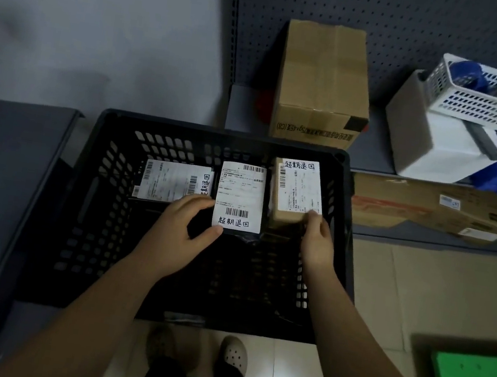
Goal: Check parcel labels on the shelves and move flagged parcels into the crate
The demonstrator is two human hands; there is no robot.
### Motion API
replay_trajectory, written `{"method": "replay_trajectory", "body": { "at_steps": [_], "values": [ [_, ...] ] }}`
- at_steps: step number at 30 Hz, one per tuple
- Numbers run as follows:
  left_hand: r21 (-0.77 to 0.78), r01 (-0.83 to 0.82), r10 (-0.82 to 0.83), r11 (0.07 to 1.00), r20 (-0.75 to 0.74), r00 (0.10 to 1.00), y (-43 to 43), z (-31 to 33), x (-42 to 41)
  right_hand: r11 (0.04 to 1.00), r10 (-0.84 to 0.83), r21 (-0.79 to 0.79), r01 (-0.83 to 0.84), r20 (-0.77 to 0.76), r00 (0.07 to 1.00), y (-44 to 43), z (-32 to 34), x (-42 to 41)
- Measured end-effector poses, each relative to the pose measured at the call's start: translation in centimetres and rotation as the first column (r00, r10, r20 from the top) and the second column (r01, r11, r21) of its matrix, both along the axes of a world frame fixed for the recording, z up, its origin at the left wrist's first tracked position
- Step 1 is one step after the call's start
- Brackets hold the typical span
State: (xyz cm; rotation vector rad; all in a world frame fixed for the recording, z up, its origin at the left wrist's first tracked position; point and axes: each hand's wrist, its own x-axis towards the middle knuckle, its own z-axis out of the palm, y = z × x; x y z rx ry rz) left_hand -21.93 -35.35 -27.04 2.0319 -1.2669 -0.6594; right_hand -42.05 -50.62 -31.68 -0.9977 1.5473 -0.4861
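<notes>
Hands [189, 228] in crate [115, 123] (three parcels [239, 196])

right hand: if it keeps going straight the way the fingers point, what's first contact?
The right hand already touches the small cardboard parcel; straight on, it would push that parcel toward the crate's far wall. Depth is unclear.

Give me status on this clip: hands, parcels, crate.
Left hand grip on black parcel; right hand grip on small brown box. Both inside black crate, third labelled parcel alongside. Nothing blocking.
</notes>
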Motion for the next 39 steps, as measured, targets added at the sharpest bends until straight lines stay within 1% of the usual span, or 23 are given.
{"method": "replay_trajectory", "body": {
  "at_steps": [3,6,11,14,16,17,18,19,21,22,23,25,27,29,30,33,35,37,39],
  "values": [
    [-0.008,-0.013,0.013,1.0,0.006,1.0,0.4,-0.3,-0.7,1.0,0.026,-0.014,-0.026,-0.006,1.0,-0.1,-0.1,-0.1],
    [0.002,-0.029,0.029,1.0,0.018,0.999,1.3,-0.4,-1.1,0.996,0.074,-0.037,-0.075,-0.044,0.996,0.3,0.3,-0.8],
    [-0.013,-0.046,0.046,0.999,0.001,0.999,3.6,1.1,-1.6,0.975,0.119,-0.177,-0.133,-0.087,0.989,3.3,2.1,-2.1],
    [-0.04,-0.064,0.064,0.997,0.017,0.998,5.5,2.8,-1.2,0.921,0.136,-0.339,-0.191,-0.178,0.975,6.3,4.5,-2.3],
    [-0.057,-0.074,0.075,0.996,0.018,0.997,6.9,4.3,-0.4,0.877,0.161,-0.422,-0.23,-0.194,0.968,7.7,7.2,-1.5],
    [-0.071,-0.08,0.081,0.994,0.016,0.997,7.8,5.1,0.1,0.843,0.218,-0.457,-0.285,-0.195,0.956,8.4,8.7,-0.9],
    [-0.093,-0.086,0.088,0.992,0.016,0.996,8.8,6.1,0.5,0.788,0.306,-0.492,-0.37,-0.208,0.929,9.3,10.4,0.0],
    [-0.122,-0.095,0.098,0.988,0.022,0.995,9.9,7.2,1.0,0.708,0.408,-0.525,-0.472,-0.243,0.88,10.2,12.0,1.0],
    [-0.181,-0.11,0.122,0.977,0.057,0.991,12.2,9.4,2.2,0.51,0.578,-0.574,-0.641,-0.324,0.749,12.1,14.8,3.1],
    [-0.208,-0.117,0.136,0.971,0.08,0.988,13.4,10.5,2.8,0.427,0.626,-0.585,-0.689,-0.359,0.692,12.9,16.1,4.2],
    [-0.226,-0.126,0.152,0.966,0.102,0.983,14.7,11.5,3.4,0.364,0.653,-0.592,-0.719,-0.389,0.65,13.6,17.2,5.1],
    [-0.266,-0.146,0.192,0.953,0.156,0.969,17.4,13.5,4.6,0.268,0.678,-0.623,-0.735,-0.42,0.603,15.2,19.0,7.0],
    [-0.289,-0.186,0.25,0.939,0.203,0.947,20.4,15.1,5.4,0.204,0.71,-0.651,-0.731,-0.417,0.568,17.1,20.4,9.0],
    [-0.298,-0.267,0.337,0.917,0.216,0.917,24.2,16.5,6.0,0.123,0.76,-0.677,-0.725,-0.406,0.507,19.1,21.4,11.2],
    [-0.306,-0.316,0.392,0.898,0.228,0.892,26.4,17.2,6.1,0.06,0.785,-0.694,-0.717,-0.412,0.463,20.3,21.9,12.6],
    [-0.346,-0.463,0.565,0.816,0.303,0.768,34.0,19.0,5.5,-0.121,0.863,-0.731,-0.672,-0.413,0.293,24.7,23.4,17.3],
    [-0.333,-0.593,0.678,0.733,0.299,0.671,39.5,20.6,3.8,-0.218,0.904,-0.767,-0.604,-0.391,0.17,28.9,24.5,20.0],
    [-0.344,-0.689,0.769,0.638,0.332,0.547,45.0,21.9,1.3,-0.293,0.931,-0.792,-0.535,-0.363,0.028,34.1,25.4,21.9],
    [-0.347,-0.764,0.827,0.544,0.376,0.418,50.1,22.9,-1.9,-0.341,0.939,-0.823,-0.454,-0.323,-0.119,39.7,26.0,22.8]
  ]
}}
